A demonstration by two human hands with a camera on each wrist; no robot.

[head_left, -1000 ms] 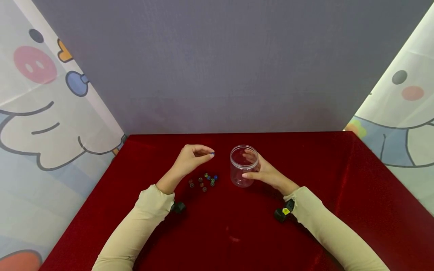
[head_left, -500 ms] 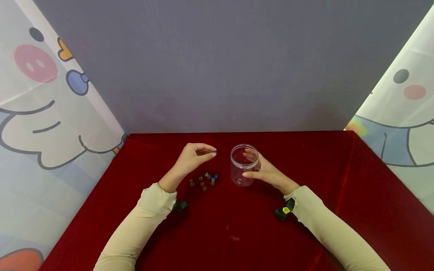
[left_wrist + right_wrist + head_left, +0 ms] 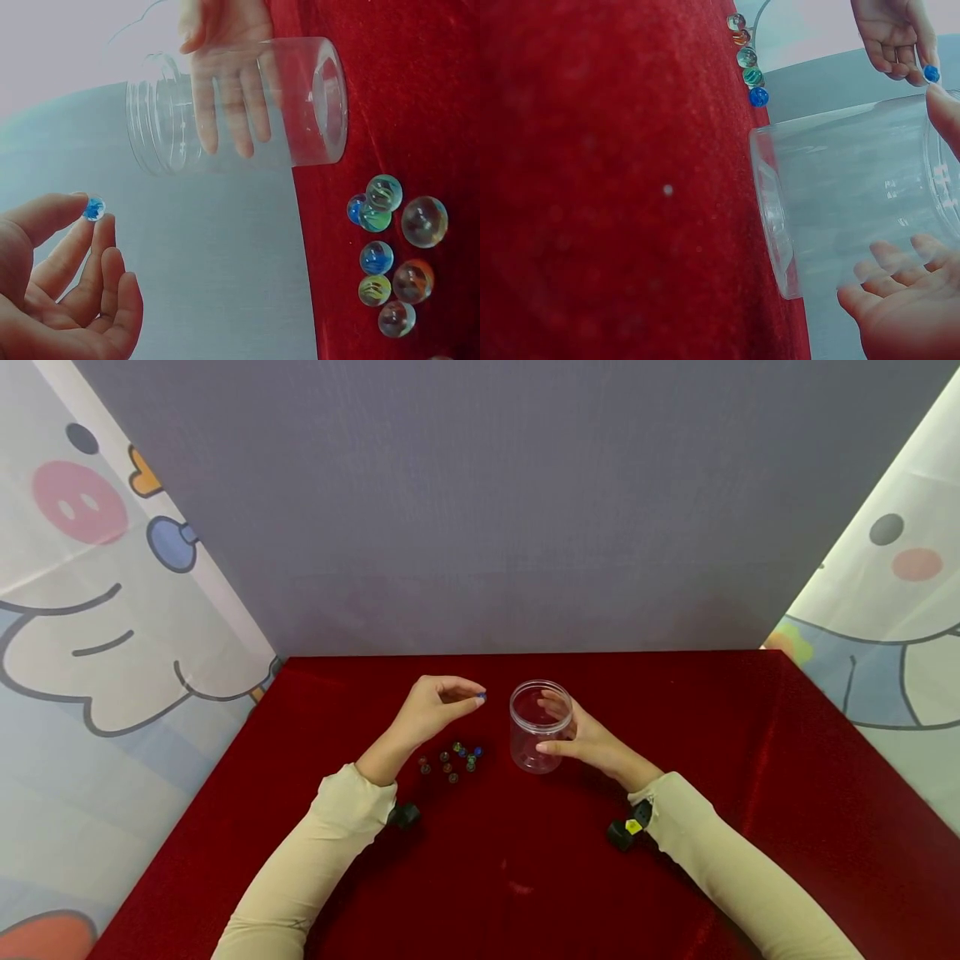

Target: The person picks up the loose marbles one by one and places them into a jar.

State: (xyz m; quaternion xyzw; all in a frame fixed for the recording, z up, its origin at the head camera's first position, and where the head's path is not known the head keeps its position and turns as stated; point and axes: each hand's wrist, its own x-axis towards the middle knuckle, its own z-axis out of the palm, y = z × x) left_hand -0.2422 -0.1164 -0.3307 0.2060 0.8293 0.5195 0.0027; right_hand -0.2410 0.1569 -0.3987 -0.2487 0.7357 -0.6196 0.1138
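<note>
My left hand (image 3: 431, 706) pinches a clear marble with a blue swirl (image 3: 94, 208) between thumb and fingertips, in the air to the left of a clear jar (image 3: 527, 747). The jar is upright and lidless, its round mouth facing up and its base at the red cloth. My right hand (image 3: 596, 745) holds its right side, thumb in front and fingers around the back, seen through the clear wall in the left wrist view. No marble shows inside. Below my left hand, several glass marbles (image 3: 376, 259) with blue, green, yellow and orange swirls lie loosely grouped.
Red velvety cloth (image 3: 480, 868) covers the table. A grey panel (image 3: 510, 527) rises behind its far edge. Cartoon-printed sheets (image 3: 97, 610) hang along both sides. Dark wrist-worn devices (image 3: 619, 835) sit under the sleeves' cuffs.
My left hand has moved slightly right and a little up toward the jar, with the blue marble still pinched. My right hand and the jar stay in place.
</note>
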